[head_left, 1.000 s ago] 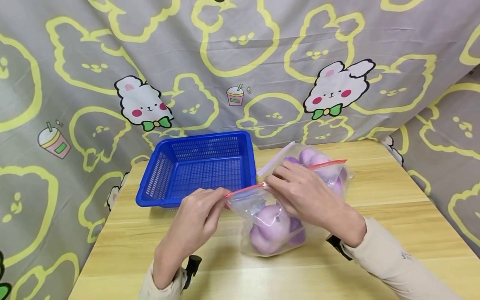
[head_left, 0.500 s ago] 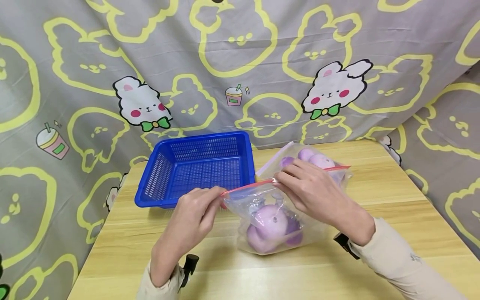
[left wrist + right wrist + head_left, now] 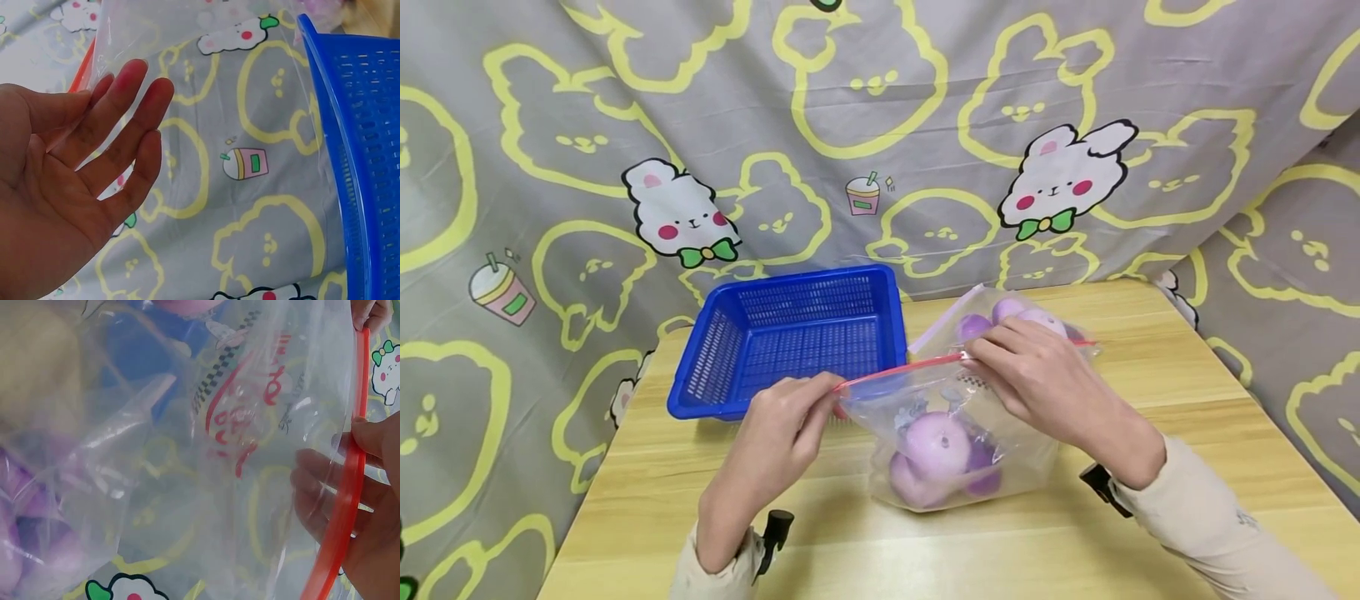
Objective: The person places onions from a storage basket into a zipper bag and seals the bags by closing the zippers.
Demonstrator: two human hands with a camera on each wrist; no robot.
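A clear zip bag (image 3: pixel 1015 450) with a red zip strip (image 3: pixel 910 367) stands on the table, bulging with several round, pale-purple and darker purple things (image 3: pixel 938 446). My left hand (image 3: pixel 778 425) pinches the left end of the strip between thumb and index finger; in the left wrist view its other fingers (image 3: pixel 147 165) spread loosely. My right hand (image 3: pixel 1048 379) pinches the strip farther right, at a small white piece on it. The right wrist view shows the thumb on the red strip (image 3: pixel 340 531) and the other fingers behind the clear film.
A second clear bag (image 3: pixel 947 321) of similar purple balls lies behind, partly hidden by my right hand. At the back left is a blue perforated plastic basket (image 3: pixel 673 400). A grey cartoon-print cloth (image 3: pixel 917 108) hangs behind the wooden table (image 3: pixel 1187 467).
My right hand has slid right along the red strip, leaving a longer stretch between the hands. My left hand has shifted slightly left, still pinching its end.
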